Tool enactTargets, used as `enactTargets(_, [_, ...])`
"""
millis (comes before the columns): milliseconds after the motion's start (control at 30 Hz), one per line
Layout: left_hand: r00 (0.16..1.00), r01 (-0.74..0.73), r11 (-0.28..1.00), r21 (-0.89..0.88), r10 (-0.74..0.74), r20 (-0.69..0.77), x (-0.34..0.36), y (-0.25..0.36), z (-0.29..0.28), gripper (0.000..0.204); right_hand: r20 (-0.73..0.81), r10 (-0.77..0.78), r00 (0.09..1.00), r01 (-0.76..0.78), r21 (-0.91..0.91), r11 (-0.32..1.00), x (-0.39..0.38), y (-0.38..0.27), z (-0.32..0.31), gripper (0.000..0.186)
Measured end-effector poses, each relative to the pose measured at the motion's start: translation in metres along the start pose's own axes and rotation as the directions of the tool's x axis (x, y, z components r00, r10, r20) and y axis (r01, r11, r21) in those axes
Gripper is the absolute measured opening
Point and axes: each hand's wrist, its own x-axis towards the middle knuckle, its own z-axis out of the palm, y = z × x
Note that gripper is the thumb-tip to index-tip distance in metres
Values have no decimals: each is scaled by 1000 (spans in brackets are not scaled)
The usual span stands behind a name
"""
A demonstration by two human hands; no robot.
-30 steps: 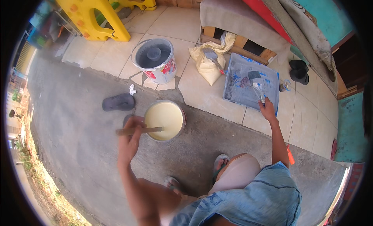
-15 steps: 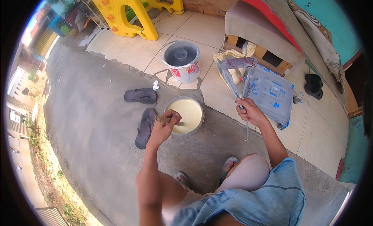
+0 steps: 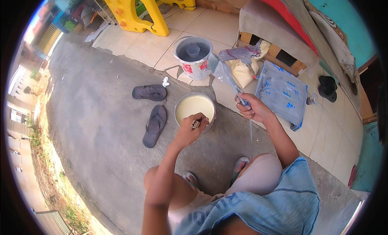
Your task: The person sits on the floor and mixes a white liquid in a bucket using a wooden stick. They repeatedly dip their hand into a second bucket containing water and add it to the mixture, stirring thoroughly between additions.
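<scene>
My left hand (image 3: 189, 129) is closed around a short, flat brown stick (image 3: 196, 124), over the near side of a bucket (image 3: 176, 110) of cream-coloured paint (image 3: 195, 105). The stick's lower end is hidden by my fingers. To the right, my right hand (image 3: 252, 106) grips a paint roller (image 3: 241, 53) by its handle. Its stained purple-grey sleeve points up and away, beside a white bucket (image 3: 198, 70) of dark liquid with a small cup floating in it. A thin pale strand hangs down below the roller's handle.
Two dark flip-flops (image 3: 155, 125) lie left of the paint bucket. A blue-stained grey tray or lid (image 3: 283, 95) and a yellowish bag (image 3: 242, 73) sit on the tiles at right. Behind them stands a covered bench (image 3: 275, 28); a yellow plastic play frame (image 3: 155, 20) is at the back.
My left hand has moved right, over the paint, and the stick has turned end-up. The roller has swung left and slightly upward toward the white bucket. The view has shifted a little.
</scene>
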Motion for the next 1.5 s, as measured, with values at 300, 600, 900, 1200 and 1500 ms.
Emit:
enactTargets(300, [998, 50, 999, 18, -49, -43, -2, 0, 5, 20, -483, -150, 863, -26, -337, 941, -64, 9, -73, 23])
enactTargets(600, [996, 8, 1000, 14, -7, -85, -2, 1, -7, 28, -624, -556, 549, -657, -734, 176, -120, 0, -265, 40])
enactTargets(900, [984, 34, 999, 15, -30, -174, -8, -1, -10, 22, -586, -582, 564, -629, -761, 157, -49, 29, -327, 44])
enactTargets(1200, [914, 10, 985, 172, 61, -401, 0, -39, -35, 21, -410, -841, 354, -586, -798, 142, -65, 25, -308, 53])
enactTargets(1500, [907, 213, 964, -157, -254, -335, 26, -72, -62, 33, -550, -783, -290, -448, -645, 619, -177, 84, -341, 50])
